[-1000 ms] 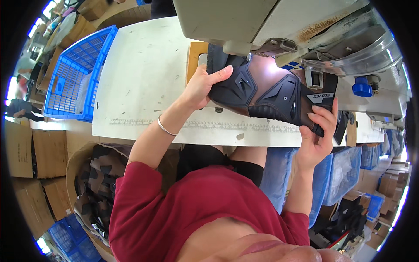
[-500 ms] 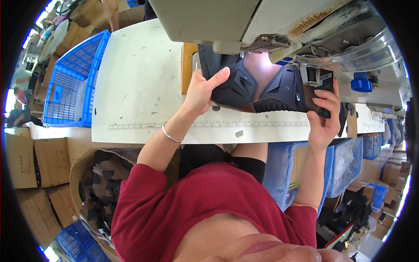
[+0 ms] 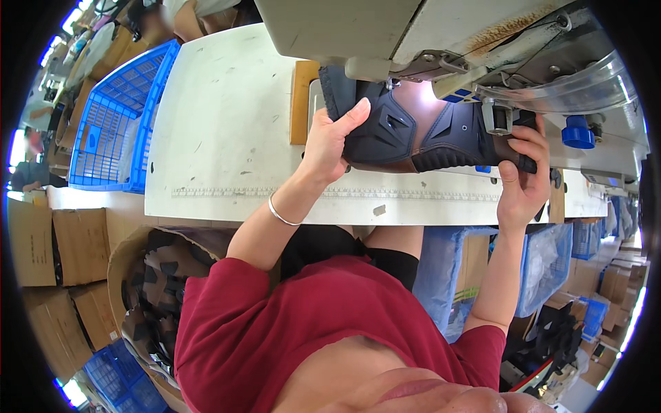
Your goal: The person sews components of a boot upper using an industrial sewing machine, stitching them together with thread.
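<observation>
A dark grey and brown shoe upper (image 3: 392,131) lies under the head of a sewing machine (image 3: 351,31), lit by the machine's lamp. My left hand (image 3: 333,141) grips its left end, thumb on top and fingers hidden beneath. At the other end my right hand (image 3: 527,172) is closed round the black edge, its thumb toward me and its fingers curled over the side. The machine's metal parts cover some of the upper's far side and right end.
A white table (image 3: 213,124) with a printed ruler along its near edge carries the machine. Beyond its left end stands a blue plastic crate (image 3: 103,155). A large carton (image 3: 124,265) full of brown and black cut pieces is beside me; blue-lined bins (image 3: 437,275) stand at right.
Both hands and the shoe upper have shifted slightly right and away from me. My hold on both ends stays the same. A person has come further into view at the far left.
</observation>
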